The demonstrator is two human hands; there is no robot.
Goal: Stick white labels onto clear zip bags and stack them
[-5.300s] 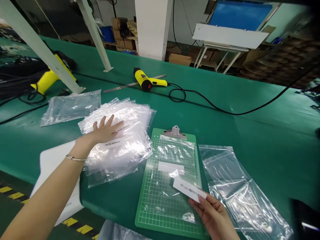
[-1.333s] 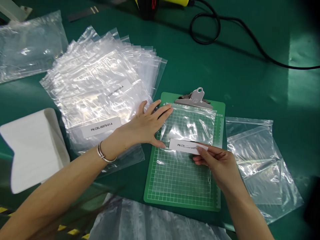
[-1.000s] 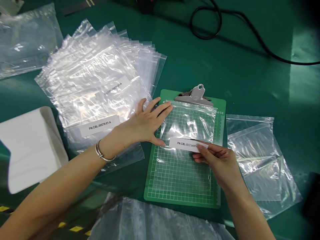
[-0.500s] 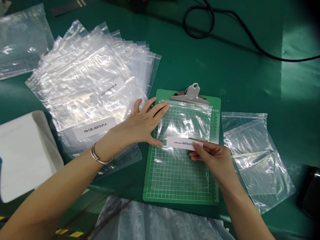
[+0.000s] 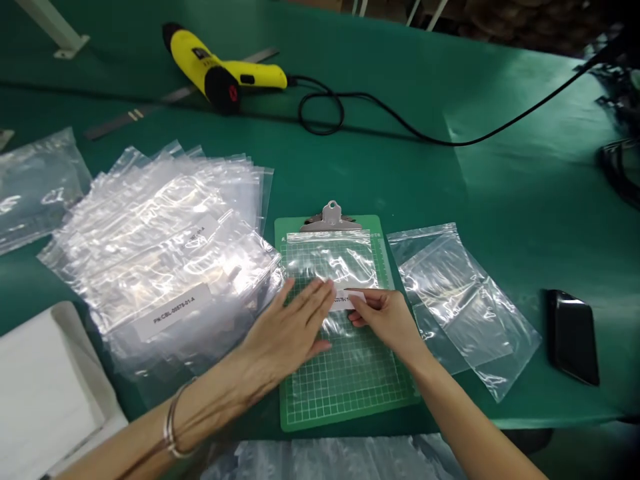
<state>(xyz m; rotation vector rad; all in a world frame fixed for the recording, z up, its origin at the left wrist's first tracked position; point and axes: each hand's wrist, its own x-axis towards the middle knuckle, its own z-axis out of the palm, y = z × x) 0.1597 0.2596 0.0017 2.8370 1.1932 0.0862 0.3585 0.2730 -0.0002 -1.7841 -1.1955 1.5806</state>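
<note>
Label (image 5: 342,301) pinched over clear bag (image 5: 330,257) on clipboard (image 5: 300,421)

L hand (image 5: 287,327) is palm-down, fingers straight & open, over label's L end; can't tell how hard it presses. R hand (image 5: 387,317) grips label's R end btwn thumb & fingers. Clear bag lies flat on clipboard, zip edge just below metal clip (image 5: 331,217). Bag pile (image 5: 165,233) sits just L of clipboard, w/ printed tag (image 5: 173,312) reading "PN:CBL-00578-01-A". Loose bags (image 5: 460,300) lie R of clipboard, near blk phone (image 5: 573,337). Yellow/blk tool (image 5: 197,63) w/ cord rests toward back of tabletop (image 5: 425,187).
</note>
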